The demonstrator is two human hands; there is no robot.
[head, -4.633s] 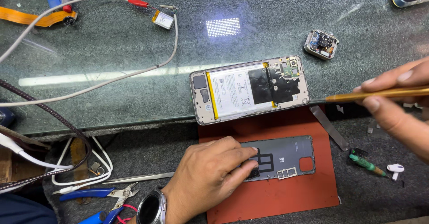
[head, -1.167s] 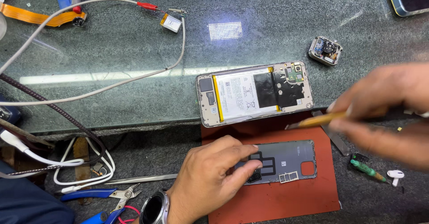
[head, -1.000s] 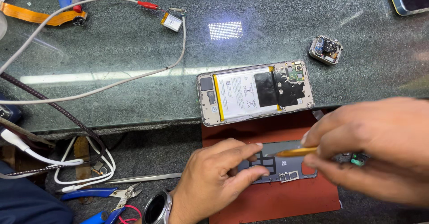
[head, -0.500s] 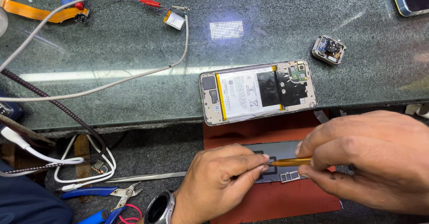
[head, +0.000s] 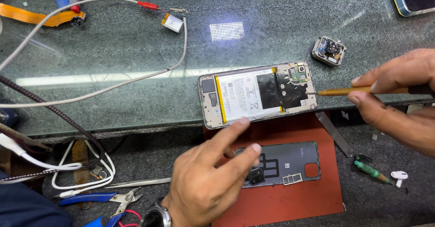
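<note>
An opened phone (head: 257,93) with its back off lies on the green stone counter, battery and board showing. My right hand (head: 398,95) grips a yellow-handled screwdriver (head: 358,91), and the tip touches the phone's right edge. My left hand (head: 210,172) hovers over the grey back cover (head: 285,163) on the red mat (head: 290,200); its index finger reaches to the phone's lower edge. The fingers are spread and hold nothing. A small black camera part (head: 256,176) lies on the cover by my fingertips.
A small camera module (head: 329,51) sits right of the phone. White cables (head: 136,77), a small battery (head: 173,22) and an orange flex strip (head: 31,16) lie at the left. Pliers (head: 99,197), tweezers (head: 140,181), a metal pry strip (head: 334,134) and a green-tipped tool (head: 371,172) lie below.
My right hand has lifted the screwdriver from the back cover up to the phone's right edge. My left hand has let go of the cover and stretched a finger toward the phone.
</note>
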